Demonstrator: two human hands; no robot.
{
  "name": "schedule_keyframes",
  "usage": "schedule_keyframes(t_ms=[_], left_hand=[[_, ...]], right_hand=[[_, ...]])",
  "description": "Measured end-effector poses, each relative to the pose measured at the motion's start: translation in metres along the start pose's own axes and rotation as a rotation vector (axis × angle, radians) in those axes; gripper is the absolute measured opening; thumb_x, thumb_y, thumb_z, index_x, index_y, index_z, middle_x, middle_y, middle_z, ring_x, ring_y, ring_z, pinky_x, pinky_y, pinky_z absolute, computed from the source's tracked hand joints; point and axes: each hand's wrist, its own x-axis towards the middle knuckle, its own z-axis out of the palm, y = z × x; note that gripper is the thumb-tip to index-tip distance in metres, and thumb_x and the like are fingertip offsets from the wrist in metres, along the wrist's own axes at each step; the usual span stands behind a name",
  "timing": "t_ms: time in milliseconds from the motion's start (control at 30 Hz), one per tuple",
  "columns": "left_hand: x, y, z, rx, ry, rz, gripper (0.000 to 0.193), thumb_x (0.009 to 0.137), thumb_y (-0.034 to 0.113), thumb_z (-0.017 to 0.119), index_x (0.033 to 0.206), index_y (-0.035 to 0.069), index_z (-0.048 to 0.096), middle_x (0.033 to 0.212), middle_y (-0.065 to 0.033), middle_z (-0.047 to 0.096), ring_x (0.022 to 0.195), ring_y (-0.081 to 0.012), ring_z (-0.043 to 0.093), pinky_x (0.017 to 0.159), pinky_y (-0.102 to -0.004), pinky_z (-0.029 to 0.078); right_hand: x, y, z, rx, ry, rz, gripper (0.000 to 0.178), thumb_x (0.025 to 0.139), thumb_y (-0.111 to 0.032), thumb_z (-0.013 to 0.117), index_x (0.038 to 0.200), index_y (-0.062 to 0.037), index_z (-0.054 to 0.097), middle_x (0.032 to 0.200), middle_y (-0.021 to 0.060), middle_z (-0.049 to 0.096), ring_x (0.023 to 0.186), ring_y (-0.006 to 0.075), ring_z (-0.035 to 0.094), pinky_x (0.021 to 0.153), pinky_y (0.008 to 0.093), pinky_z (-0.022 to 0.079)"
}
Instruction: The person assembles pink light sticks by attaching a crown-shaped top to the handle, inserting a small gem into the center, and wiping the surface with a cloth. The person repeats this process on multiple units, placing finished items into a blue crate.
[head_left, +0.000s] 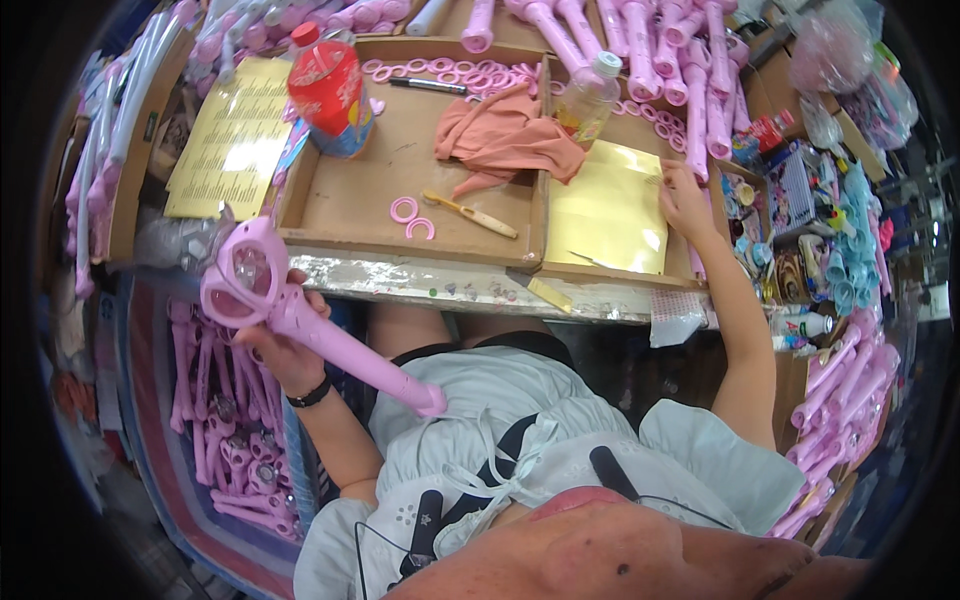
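My left hand (pixel 285 355) is closed around a pink plastic toy wand (pixel 340 350), just below its wide head with a clear round window. The wand slants down to the right, its handle end near my lap. My right hand (pixel 686 205) is at the right edge of a glossy yellow sheet (pixel 605 215), fingers bent and pinching near its upper corner; the fingertips are partly hidden. That sheet lies in the right part of a shallow cardboard tray (pixel 340 215). Close by are a crumpled orange cloth (pixel 505 135) and a wooden-handled brush (pixel 470 213).
A red-capped bottle (pixel 330 95), a clear bottle (pixel 590 100), pink rings (pixel 404 209) and a black marker (pixel 428 85) are on the tray. Printed yellow sheets (pixel 225 140) lie left. A bin (pixel 150 420) holds pink wands below left. A yellow-handled cutter (pixel 545 290) lies on the table edge.
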Motion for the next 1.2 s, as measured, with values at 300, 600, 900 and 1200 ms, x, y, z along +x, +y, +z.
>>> schedule_keyframes(t_ms=[300, 600, 900, 1200], left_hand=[[-0.001, 0.006, 0.013, -0.413, 0.008, 0.247, 0.085, 0.076, 0.058, 0.063, 0.134, 0.004, 0.032, 0.108, -0.0104, 0.052, 0.096, -0.0224, 0.051, 0.092, -0.0415, 0.038], [-0.026, -0.009, 0.073, -0.291, 0.081, 0.062, 0.082, 0.074, 0.052, 0.066, 0.138, 0.016, 0.029, 0.136, -0.0126, 0.044, 0.132, -0.0427, 0.029, 0.108, -0.0590, 0.023], [-0.039, -0.014, 0.080, -0.380, 0.155, 0.062, 0.078, 0.077, 0.054, 0.062, 0.138, 0.017, 0.030, 0.137, -0.0110, 0.044, 0.133, -0.0414, 0.027, 0.108, -0.0585, 0.022], [-0.038, -0.015, 0.081, -0.406, 0.110, 0.041, 0.076, 0.079, 0.050, 0.062, 0.137, 0.013, 0.030, 0.136, -0.0148, 0.044, 0.133, -0.0427, 0.025, 0.109, -0.0600, 0.020]], right_hand=[[0.021, -0.106, -0.074, -0.403, 0.384, -0.480, 0.018, 0.079, 0.002, 0.063, 0.097, -0.0042, 0.065, 0.094, 0.0114, 0.062, 0.083, 0.0254, 0.061, 0.072, 0.0331, 0.049], [0.009, -0.280, -0.016, 1.307, 0.063, 0.262, 0.009, 0.085, 0.003, 0.057, 0.093, 0.0000, 0.058, 0.082, 0.0022, 0.057, 0.066, 0.0053, 0.051, 0.056, 0.0178, 0.040], [0.017, -0.326, 0.017, 1.337, -0.107, 0.347, 0.008, 0.086, -0.002, 0.062, 0.093, 0.0005, 0.058, 0.081, -0.0001, 0.058, 0.068, 0.0029, 0.050, 0.058, 0.0161, 0.038], [0.019, -0.317, 0.015, 1.196, -0.183, 0.351, 0.007, 0.086, -0.002, 0.062, 0.092, 0.0011, 0.059, 0.083, -0.0011, 0.057, 0.069, 0.0025, 0.049, 0.061, 0.0159, 0.038]])
